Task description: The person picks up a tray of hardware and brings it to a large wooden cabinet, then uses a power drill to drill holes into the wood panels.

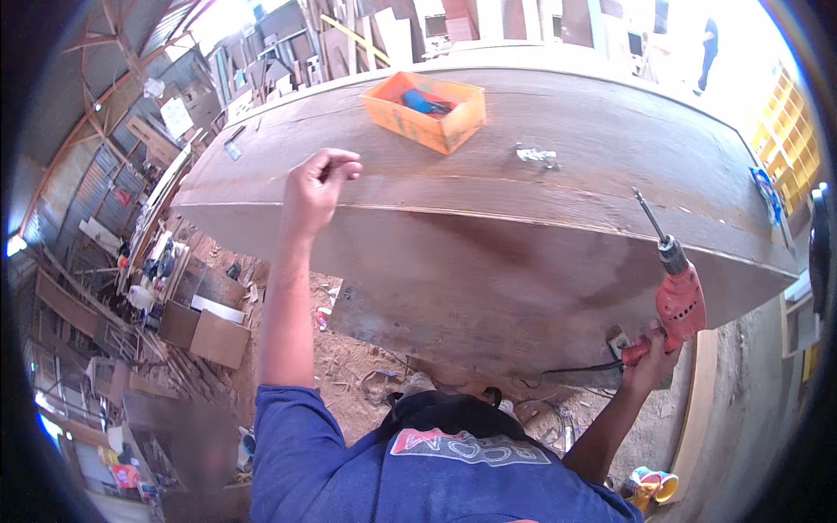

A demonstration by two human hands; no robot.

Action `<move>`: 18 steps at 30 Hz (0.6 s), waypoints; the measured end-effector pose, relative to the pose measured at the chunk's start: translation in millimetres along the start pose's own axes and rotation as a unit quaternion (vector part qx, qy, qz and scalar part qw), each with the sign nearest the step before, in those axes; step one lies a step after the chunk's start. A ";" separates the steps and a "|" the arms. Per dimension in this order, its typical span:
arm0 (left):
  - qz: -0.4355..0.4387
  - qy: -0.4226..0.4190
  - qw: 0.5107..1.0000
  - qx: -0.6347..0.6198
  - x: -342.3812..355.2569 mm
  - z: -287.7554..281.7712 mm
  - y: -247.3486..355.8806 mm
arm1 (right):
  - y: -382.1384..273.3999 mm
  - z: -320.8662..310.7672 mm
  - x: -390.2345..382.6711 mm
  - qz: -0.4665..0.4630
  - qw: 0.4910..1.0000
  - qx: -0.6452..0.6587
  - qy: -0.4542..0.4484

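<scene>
My right hand (649,353) grips the handle of a red power drill (682,305). The drill tilts up and a long bit points at the bench's front edge; its black cord (575,370) trails down to the left. My left hand (318,187) is raised over the front edge of the large brown wooden bench (418,187), thumb and fingers pinched together. Whatever it may hold is too small to make out. Beyond it on the bench top stands an orange open box (423,126) with a blue item and dark small pieces inside. Right of the box lies a small silvery heap (536,156).
A blue packet (767,196) lies by the bench's right end, a small flat metal piece (233,146) by its left. Wood offcuts (209,327) and debris cover the floor at left. Boards lean along the back wall. A person (709,52) stands at far right.
</scene>
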State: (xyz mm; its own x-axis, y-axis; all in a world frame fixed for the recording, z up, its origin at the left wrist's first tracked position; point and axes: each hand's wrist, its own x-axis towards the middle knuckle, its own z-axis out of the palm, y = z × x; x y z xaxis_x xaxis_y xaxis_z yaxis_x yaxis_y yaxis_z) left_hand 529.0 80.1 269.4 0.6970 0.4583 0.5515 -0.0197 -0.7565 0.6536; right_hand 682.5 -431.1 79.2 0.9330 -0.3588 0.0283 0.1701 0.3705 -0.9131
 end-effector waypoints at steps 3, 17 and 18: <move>-0.004 0.058 0.997 0.043 -12.9 -63.0 -67.7 | 6.1 11.5 -10.7 0.031 0.999 -0.020 -0.017; 0.101 -0.006 0.981 0.164 19.1 -158.6 -241.7 | 10.6 205.5 -167.7 -0.157 0.976 -0.152 -0.011; 0.124 0.010 0.981 0.150 20.3 -158.2 -245.1 | 9.8 220.7 -179.8 -0.204 0.965 -0.165 -0.014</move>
State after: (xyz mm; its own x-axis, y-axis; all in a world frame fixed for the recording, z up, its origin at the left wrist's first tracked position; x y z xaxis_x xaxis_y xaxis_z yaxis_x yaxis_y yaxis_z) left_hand 434.6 348.7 202.3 0.6827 0.2499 0.6866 0.0276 -0.9478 0.3176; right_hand 586.4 -173.9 155.0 0.8180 -0.3930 0.4200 0.4199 -0.0910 -0.9030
